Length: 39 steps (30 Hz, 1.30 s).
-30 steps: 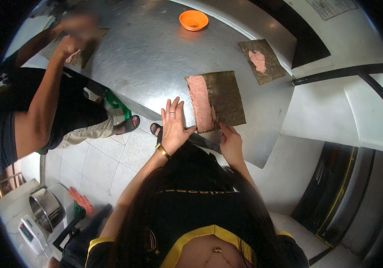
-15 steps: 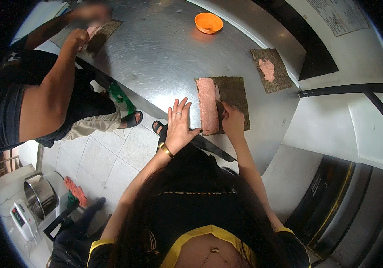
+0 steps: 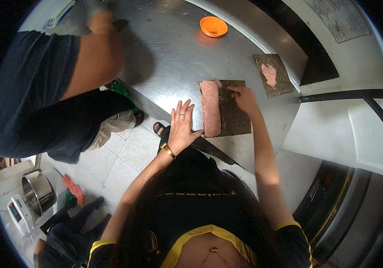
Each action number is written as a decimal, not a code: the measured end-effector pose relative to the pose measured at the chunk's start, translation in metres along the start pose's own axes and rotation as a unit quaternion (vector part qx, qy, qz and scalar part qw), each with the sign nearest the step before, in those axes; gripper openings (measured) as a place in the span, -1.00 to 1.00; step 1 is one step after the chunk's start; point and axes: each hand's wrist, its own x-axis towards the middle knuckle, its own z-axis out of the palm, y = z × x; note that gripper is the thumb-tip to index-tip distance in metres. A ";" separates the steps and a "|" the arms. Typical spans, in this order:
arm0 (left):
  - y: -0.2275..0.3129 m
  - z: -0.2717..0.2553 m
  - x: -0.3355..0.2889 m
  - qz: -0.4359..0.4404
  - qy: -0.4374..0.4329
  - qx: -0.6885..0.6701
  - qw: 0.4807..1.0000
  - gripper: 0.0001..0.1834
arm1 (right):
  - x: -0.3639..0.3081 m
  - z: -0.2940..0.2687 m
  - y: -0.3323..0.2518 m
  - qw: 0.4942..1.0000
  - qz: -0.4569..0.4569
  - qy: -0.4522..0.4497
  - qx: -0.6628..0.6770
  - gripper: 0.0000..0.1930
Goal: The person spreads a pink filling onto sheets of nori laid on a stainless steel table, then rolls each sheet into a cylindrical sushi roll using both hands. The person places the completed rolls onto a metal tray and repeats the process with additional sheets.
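A dark seaweed sheet (image 3: 236, 117) lies on the steel table in front of me, with a long strip of pink paste (image 3: 210, 109) along its left side. My left hand (image 3: 183, 127) rests flat at the table's near edge, fingers stretched out and holding nothing. Its thumb reaches the sheet's lower left corner. Above the sheet's right half, my right hand (image 3: 244, 98) is closed round a spreading knife, index finger pointing left along it. The knife's pale blade (image 3: 218, 81) is at the top right end of the paste; its handle is mostly hidden against the dark sheet.
Toward the far right lies another seaweed sheet (image 3: 277, 87) with a patch of pink paste (image 3: 269, 74). An orange bowl (image 3: 214, 27) stands at the back of the steel table (image 3: 169, 58). A co-worker (image 3: 44, 98) leans over the table's left end. A metal mixing bowl (image 3: 38, 192) sits lower left.
My right hand has moved away from me and slightly right, taking the blade to the paste's far end. My left hand has hardly moved. The co-worker has leaned further in over the table.
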 end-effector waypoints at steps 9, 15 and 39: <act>-0.004 0.003 0.000 0.003 0.005 0.002 1.000 0.00 | 0.081 -0.042 -0.006 0.965 -0.143 -0.175 -0.133 -0.63; -0.004 0.002 0.000 0.001 -0.004 0.004 1.000 0.01 | 0.100 -0.052 -0.059 0.927 -0.215 -0.220 -0.214 -0.62; -0.006 0.005 0.000 0.017 -0.007 0.016 1.000 0.02 | -0.068 -0.030 -0.055 0.937 -0.205 -0.095 -0.268 -0.74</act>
